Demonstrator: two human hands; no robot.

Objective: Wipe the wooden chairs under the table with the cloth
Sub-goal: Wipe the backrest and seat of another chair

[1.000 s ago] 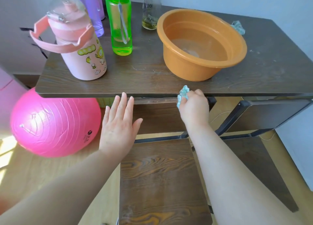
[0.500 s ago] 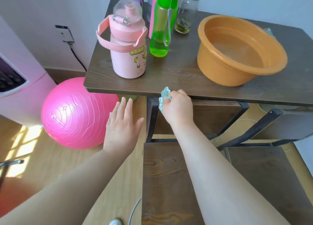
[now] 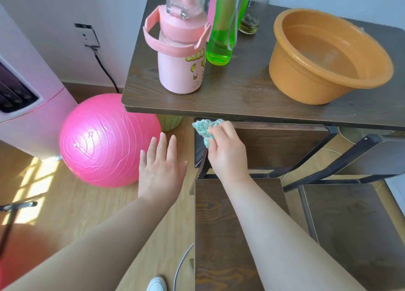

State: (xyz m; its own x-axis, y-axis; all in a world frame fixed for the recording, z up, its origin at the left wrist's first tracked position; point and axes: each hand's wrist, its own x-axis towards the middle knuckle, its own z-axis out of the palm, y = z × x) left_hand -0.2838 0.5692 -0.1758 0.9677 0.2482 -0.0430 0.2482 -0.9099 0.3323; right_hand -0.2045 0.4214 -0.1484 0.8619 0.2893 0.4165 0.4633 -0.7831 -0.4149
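Fingers point(image 3: 224, 128) of the right hand point(image 3: 226, 152) are curled tight round the bunched teal cloth point(image 3: 206, 130), pressing it on the top left corner of the near chair's backrest point(image 3: 276, 147), just under the table edge point(image 3: 252, 113). A second ago the cloth sat toward the rail's right end, so one pass along the top looks done. Left hand point(image 3: 162, 166) flat, fingers spread, holding nothing, hovering beside the chair; seat point(image 3: 217, 225) and second chair point(image 3: 350, 225) probably yet to wipe.

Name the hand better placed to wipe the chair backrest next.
Right. The right hand grips the cloth at the top left corner of the chair backrest, just under the table edge. The left hand is empty, fingers straight, over the floor beside it.
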